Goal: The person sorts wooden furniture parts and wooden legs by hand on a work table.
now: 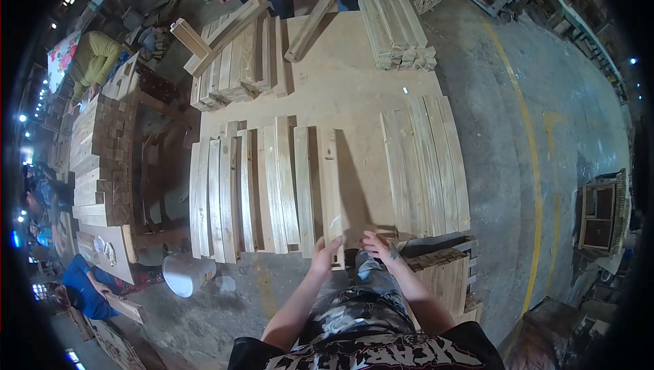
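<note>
My left hand [325,254] is closed around the near end of a wooden slat [332,186] that points away from me over the table [320,90]. A small dark slot shows near the slat's far end. Just right of it my right hand [380,247] hovers at the table's near edge, fingers apart, holding nothing I can see. A row of loose slats [245,193] lies to the left of the held one. Another group of slats [426,165] lies side by side on the right.
Stacked slats [395,22] and a pile with an angled frame [235,36] on top occupy the table's far side, where two people stand. More wood [439,278] is stacked below the near right edge. A white bucket [189,274] stands on the floor at left, near a seated person [88,288].
</note>
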A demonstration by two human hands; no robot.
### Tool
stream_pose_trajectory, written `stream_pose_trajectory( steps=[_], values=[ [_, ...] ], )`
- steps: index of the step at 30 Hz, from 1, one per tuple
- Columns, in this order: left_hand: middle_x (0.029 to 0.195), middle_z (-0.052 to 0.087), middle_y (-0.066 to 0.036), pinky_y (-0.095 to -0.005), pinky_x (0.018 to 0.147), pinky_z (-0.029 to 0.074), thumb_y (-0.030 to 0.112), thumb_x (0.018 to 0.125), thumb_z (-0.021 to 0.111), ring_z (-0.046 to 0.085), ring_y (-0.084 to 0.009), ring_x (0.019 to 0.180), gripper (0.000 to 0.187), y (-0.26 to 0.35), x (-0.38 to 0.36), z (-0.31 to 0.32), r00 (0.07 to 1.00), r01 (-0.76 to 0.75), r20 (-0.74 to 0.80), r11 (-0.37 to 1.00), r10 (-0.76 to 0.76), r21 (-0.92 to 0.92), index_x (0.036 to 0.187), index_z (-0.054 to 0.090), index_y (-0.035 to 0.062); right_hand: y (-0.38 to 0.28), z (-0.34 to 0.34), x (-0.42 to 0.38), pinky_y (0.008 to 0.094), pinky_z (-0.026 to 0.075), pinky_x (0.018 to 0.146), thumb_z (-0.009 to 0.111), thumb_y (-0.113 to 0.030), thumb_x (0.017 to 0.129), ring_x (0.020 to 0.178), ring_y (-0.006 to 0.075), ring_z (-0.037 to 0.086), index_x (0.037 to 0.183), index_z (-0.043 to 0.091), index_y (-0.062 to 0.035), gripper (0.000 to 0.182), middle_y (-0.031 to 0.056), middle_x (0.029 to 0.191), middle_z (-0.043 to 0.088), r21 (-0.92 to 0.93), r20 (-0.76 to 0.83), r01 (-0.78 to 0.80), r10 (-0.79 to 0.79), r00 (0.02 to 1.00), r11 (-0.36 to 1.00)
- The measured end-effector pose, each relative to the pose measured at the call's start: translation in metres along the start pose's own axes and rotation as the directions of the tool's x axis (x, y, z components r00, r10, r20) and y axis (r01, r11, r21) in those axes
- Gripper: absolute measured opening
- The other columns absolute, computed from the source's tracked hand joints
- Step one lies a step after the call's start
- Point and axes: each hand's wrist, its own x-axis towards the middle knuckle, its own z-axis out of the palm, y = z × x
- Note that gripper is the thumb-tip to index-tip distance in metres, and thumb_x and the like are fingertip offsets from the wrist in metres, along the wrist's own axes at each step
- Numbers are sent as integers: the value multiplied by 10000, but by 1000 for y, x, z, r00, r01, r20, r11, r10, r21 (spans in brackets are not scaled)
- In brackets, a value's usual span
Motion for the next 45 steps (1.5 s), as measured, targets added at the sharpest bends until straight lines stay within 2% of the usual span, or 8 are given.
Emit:
stream_pose_trajectory(
  steps=[12,16,20,23,33,36,40,45],
  values=[
    [945,710,-129,-389,790,538,340,850,819,677,-221,846,477,-26,25,-44,896,-312,-188,872,402,377,1093,655,-36,8,-31,0,405,491,1001,487,-596,1013,1171,252,644,1409,553,-82,652,142,1261,690,-89,-117,-13,3,993,996],
    [911,688,-221,-432,782,551,483,857,767,707,-338,864,561,-27,26,-18,936,-63,-239,792,257,607,965,576,-33,1,-25,8,405,488,1006,489,-590,1014,1168,254,644,1400,558,-76,646,144,1254,691,-101,-98,2,-12,995,995],
    [945,687,-235,-500,775,568,434,872,745,698,-422,893,503,-26,24,9,884,-2,-135,292,447,956,1052,535,14,-2,-15,11,413,492,1003,496,-574,1018,1164,266,647,1394,563,-72,631,150,1253,689,-116,-83,16,-26,996,993],
    [984,648,-207,-481,754,577,392,872,743,688,-392,909,508,-4,15,8,872,-32,-65,190,484,981,1137,515,23,-1,-14,12,418,495,999,501,-563,1020,1160,272,650,1391,567,-74,618,155,1255,686,-130,-63,32,-41,997,991],
    [1152,495,-229,-481,764,570,98,798,756,616,-424,1016,726,-24,15,-31,685,-57,-123,221,718,974,1423,393,26,25,-30,10,404,508,972,517,-555,1015,1135,249,663,1370,583,-94,585,147,1221,702,-85,-112,17,-27,993,996],
    [1144,548,-196,-421,773,564,40,839,707,624,-356,1033,700,-31,15,-46,690,-213,-88,318,718,924,1464,390,26,20,-34,5,406,512,968,525,-544,1012,1126,250,669,1362,588,-99,570,149,1220,704,-96,-142,22,-36,989,995],
    [1322,597,-124,-389,977,491,50,964,588,557,-238,1232,634,16,-25,-55,985,-172,4,983,173,70,1551,350,29,22,-41,-5,408,521,957,528,-525,1012,1109,255,682,1348,597,-104,543,153,1203,714,-97,-191,15,-33,981,995],
    [1397,564,-97,-367,1071,420,171,1025,499,555,-211,1243,552,22,-33,-79,979,-124,100,912,176,-390,1542,366,30,35,-53,-8,407,526,947,538,-521,1008,1094,258,692,1328,609,-102,531,149,1186,724,-59,-213,-14,1,977,998]
  ],
)
